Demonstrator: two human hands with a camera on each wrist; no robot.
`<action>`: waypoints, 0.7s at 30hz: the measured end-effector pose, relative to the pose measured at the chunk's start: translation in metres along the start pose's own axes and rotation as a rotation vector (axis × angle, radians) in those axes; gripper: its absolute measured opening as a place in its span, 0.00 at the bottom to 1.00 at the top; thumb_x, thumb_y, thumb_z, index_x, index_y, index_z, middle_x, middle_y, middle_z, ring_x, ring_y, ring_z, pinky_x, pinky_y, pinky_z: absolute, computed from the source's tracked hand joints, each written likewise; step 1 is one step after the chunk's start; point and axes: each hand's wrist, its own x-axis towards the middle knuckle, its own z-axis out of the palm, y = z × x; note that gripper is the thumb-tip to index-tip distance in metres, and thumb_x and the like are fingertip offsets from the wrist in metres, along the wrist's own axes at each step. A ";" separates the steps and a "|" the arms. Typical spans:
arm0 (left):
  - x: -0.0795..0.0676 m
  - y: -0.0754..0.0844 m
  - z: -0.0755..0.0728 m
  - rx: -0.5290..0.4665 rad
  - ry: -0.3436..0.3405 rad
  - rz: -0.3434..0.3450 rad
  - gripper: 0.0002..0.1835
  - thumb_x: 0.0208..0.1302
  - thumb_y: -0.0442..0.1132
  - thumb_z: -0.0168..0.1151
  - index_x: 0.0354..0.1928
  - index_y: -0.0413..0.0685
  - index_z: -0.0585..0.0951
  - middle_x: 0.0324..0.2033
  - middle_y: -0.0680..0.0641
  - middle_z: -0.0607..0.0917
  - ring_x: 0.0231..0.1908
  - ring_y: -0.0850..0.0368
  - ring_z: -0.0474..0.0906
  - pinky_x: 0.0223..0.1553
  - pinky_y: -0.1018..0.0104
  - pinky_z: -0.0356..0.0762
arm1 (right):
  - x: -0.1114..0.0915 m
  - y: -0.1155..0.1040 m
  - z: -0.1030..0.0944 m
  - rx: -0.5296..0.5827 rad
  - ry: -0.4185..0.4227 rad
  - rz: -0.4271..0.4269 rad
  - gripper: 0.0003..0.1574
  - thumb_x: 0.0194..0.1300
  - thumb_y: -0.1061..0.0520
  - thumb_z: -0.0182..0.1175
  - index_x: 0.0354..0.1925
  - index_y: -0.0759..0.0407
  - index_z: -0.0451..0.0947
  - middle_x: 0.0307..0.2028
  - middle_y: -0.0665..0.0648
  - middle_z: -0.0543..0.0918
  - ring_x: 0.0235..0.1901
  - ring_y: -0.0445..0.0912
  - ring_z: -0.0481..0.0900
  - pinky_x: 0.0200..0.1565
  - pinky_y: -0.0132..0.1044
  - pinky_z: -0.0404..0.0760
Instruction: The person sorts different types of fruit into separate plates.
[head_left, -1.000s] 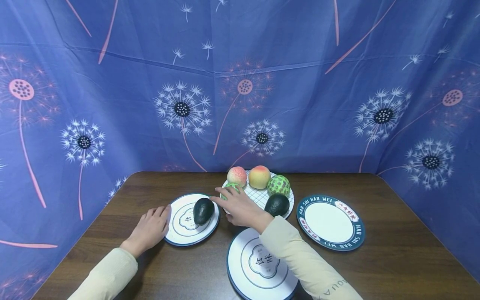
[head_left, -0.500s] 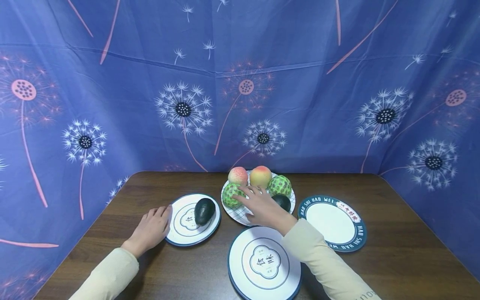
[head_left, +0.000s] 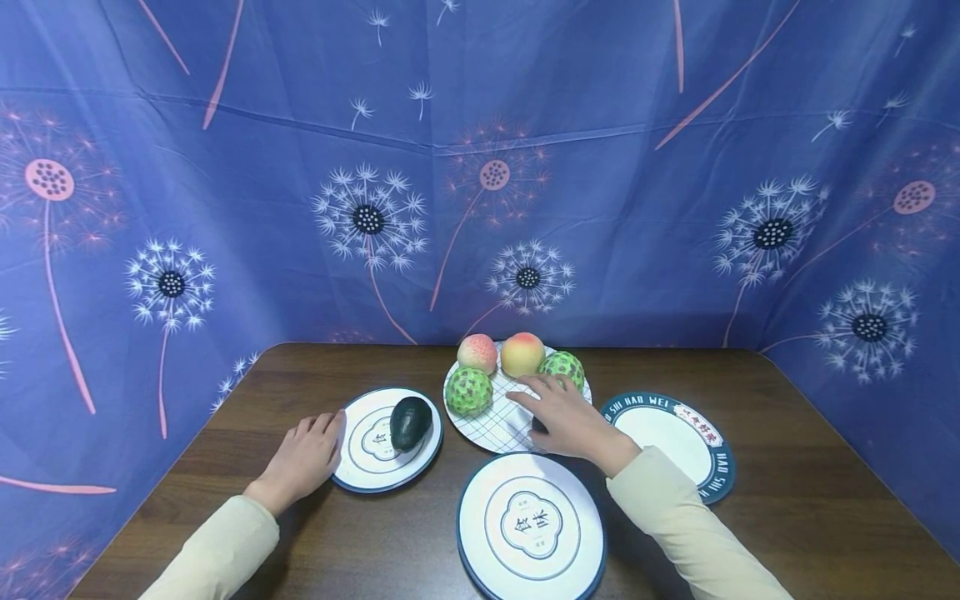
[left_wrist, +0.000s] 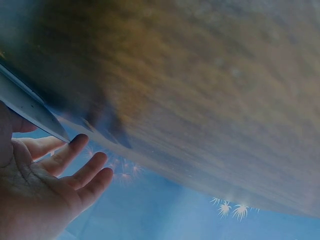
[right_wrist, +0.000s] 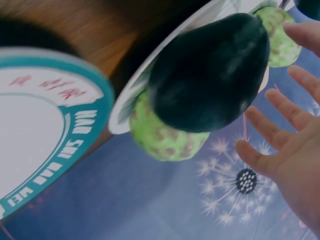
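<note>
My left hand (head_left: 300,458) touches the left rim of a white plate (head_left: 356,467), its fingers loosely bent in the left wrist view. A dark green avocado (head_left: 410,423) lies on this plate. Over the white grid-patterned plate (head_left: 495,425), my right hand (head_left: 566,417) mostly hides a second avocado (right_wrist: 210,75). The right wrist view shows its fingers spread beside that avocado, with a gap between them. Two peaches (head_left: 477,354) and two green knobbly fruits (head_left: 469,392) share the grid plate; my fingers partly cover the right green one.
Stacked white plates (head_left: 532,562) with a blue edge stand at the front centre. A plate with a lettered green rim (head_left: 722,467) lies to the right, partly behind my right sleeve. Blue dandelion cloth (head_left: 637,233) hangs behind the wooden table (head_left: 802,500).
My right hand has moved right across the grid plate, from the left green fruit to over the avocado on the right. The left hand stays at its plate.
</note>
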 end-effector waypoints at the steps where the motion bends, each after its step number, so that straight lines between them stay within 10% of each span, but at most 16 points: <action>1: 0.000 0.000 0.000 -0.001 -0.002 -0.001 0.26 0.61 0.38 0.53 0.59 0.32 0.67 0.52 0.33 0.74 0.51 0.33 0.70 0.50 0.40 0.68 | -0.002 0.002 0.000 0.002 -0.002 0.004 0.38 0.51 0.50 0.66 0.61 0.47 0.67 0.62 0.59 0.67 0.62 0.59 0.63 0.60 0.61 0.59; 21: 0.000 -0.002 0.002 -0.005 0.003 -0.004 0.25 0.61 0.38 0.53 0.59 0.33 0.67 0.52 0.34 0.74 0.51 0.34 0.70 0.50 0.40 0.68 | -0.021 0.023 0.007 -0.036 0.002 0.022 0.41 0.46 0.46 0.70 0.59 0.50 0.69 0.60 0.60 0.69 0.59 0.59 0.66 0.58 0.62 0.61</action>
